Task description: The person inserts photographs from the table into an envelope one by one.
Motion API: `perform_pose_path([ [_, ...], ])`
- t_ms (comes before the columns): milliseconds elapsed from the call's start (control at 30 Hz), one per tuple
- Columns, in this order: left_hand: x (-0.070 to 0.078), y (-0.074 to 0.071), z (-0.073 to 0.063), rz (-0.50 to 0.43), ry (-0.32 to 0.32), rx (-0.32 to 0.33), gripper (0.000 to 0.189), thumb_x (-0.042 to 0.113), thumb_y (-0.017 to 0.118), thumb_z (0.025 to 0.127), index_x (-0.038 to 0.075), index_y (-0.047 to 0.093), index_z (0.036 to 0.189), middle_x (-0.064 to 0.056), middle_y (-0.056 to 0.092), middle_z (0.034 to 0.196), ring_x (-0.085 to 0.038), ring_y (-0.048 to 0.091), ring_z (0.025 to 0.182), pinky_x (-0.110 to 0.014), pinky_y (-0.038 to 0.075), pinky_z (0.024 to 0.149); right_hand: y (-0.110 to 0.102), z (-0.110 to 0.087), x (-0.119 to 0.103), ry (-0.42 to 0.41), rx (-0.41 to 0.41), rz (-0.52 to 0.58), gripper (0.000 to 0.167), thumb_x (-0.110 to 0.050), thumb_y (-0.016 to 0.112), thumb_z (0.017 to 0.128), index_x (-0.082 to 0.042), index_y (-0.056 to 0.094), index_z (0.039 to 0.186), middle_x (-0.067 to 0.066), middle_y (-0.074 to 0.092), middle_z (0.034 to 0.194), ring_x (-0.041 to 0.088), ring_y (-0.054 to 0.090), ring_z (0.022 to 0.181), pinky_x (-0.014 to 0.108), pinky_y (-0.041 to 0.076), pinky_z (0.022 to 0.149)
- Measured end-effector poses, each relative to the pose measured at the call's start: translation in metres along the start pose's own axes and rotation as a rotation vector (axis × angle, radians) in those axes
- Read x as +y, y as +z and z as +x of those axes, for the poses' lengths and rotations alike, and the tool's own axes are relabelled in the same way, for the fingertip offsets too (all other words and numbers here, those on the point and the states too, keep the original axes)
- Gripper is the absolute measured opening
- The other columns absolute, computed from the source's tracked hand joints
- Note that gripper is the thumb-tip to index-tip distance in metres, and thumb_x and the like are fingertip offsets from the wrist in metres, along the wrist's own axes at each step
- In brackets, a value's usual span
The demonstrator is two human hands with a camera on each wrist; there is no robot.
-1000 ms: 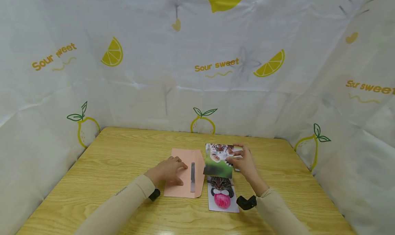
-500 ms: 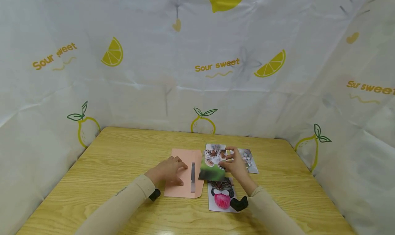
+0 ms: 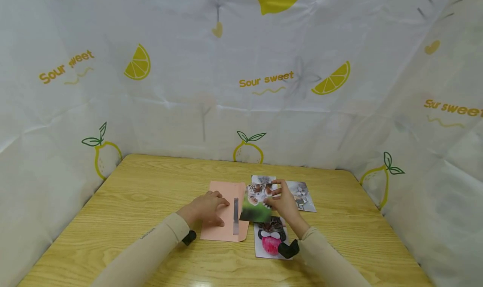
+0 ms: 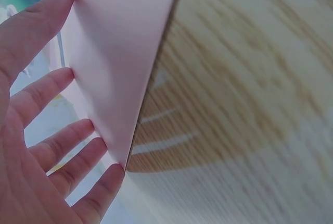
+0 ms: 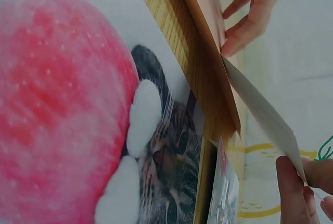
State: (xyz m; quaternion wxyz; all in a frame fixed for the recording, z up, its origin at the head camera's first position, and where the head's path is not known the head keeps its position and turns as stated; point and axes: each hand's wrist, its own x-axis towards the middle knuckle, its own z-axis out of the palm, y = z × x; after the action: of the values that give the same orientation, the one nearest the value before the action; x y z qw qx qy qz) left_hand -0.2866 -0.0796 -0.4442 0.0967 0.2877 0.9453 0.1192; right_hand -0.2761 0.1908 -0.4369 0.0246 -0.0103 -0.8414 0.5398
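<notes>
In the head view a pink envelope [image 3: 219, 234] lies flat with its flap side to the right and a narrow grey strip [image 3: 235, 215] near that side. My left hand [image 3: 205, 206] rests on it, fingers spread, fingertips touching the paper in the left wrist view. My right hand [image 3: 284, 201] pinches the right edge of a tiger picture card [image 3: 253, 212] between thumb and fingers. That card is tilted, and its left edge overlaps the envelope's flap. From the right wrist, the card's pale back [image 5: 265, 117] shows, its far end right at the envelope's edge [image 5: 208, 31].
Below the tiger card lies a cat picture card [image 3: 270, 243] with a pink ball, partly covered by the black right wrist camera [image 3: 288, 249]. Behind the right hand are two greyish picture cards, one [image 3: 302, 195] to the right and one [image 3: 263, 179] partly hidden. Patterned cloth [image 3: 181, 127] surrounds the wooden table [image 3: 158, 174].
My right hand has moved left with the tiger card, bringing its left edge over the envelope's flap and uncovering the greyish cards behind. The left hand has stayed in place.
</notes>
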Motion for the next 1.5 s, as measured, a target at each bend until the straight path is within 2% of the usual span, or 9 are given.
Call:
perform_pose_path([
  [333,0.001,-0.001,0.001,-0.004,-0.009,-0.006,0.058,0.040,0.080,0.077,0.020,0.062,0.128,-0.008,0.051,0.133,-0.032,0.046,0.127,-0.045,0.042,0.103,0.005,-0.003,-0.004,-0.008,-0.007,-0.023,0.062,0.002,0.074,0.081,-0.008,0.043,0.134,0.016,0.055,0.099,0.019,0.062,0.077,0.035,0.056,0.061],
  [667,-0.003,0.003,0.003,0.018,-0.006,-0.005,0.058,0.042,0.080,0.077,0.022,0.062,0.129,-0.007,0.051,0.132,-0.027,0.047,0.122,-0.043,0.045,0.098,0.011,0.000,-0.003,0.014,-0.032,0.015,0.063,0.006,0.073,0.080,-0.006,0.042,0.135,0.015,0.052,0.095,0.017,0.061,0.070,0.034,0.054,0.059],
  [967,-0.003,0.003,0.003,0.013,-0.004,-0.007,0.058,0.042,0.080,0.077,0.022,0.061,0.129,-0.008,0.051,0.133,-0.028,0.047,0.123,-0.044,0.046,0.098,0.014,-0.001,0.000,0.028,-0.051,-0.003,0.063,0.005,0.073,0.081,-0.001,0.042,0.135,0.015,0.052,0.095,0.018,0.059,0.069,0.034,0.055,0.059],
  [1300,-0.004,0.004,0.003,0.004,-0.011,-0.006,0.058,0.042,0.080,0.077,0.022,0.062,0.129,-0.008,0.050,0.133,-0.028,0.046,0.123,-0.044,0.045,0.099,0.020,-0.001,0.001,0.053,-0.080,0.008,0.059,0.005,0.073,0.080,0.000,0.045,0.133,0.014,0.051,0.092,0.018,0.056,0.066,0.035,0.055,0.060],
  [1500,-0.003,0.003,0.002,0.008,0.000,0.002,0.058,0.041,0.081,0.076,0.021,0.063,0.127,-0.008,0.052,0.131,-0.028,0.048,0.121,-0.043,0.046,0.098,0.023,-0.002,0.000,0.059,-0.080,-0.024,0.058,0.004,0.074,0.080,-0.001,0.048,0.131,0.013,0.052,0.090,0.017,0.058,0.066,0.034,0.056,0.060],
])
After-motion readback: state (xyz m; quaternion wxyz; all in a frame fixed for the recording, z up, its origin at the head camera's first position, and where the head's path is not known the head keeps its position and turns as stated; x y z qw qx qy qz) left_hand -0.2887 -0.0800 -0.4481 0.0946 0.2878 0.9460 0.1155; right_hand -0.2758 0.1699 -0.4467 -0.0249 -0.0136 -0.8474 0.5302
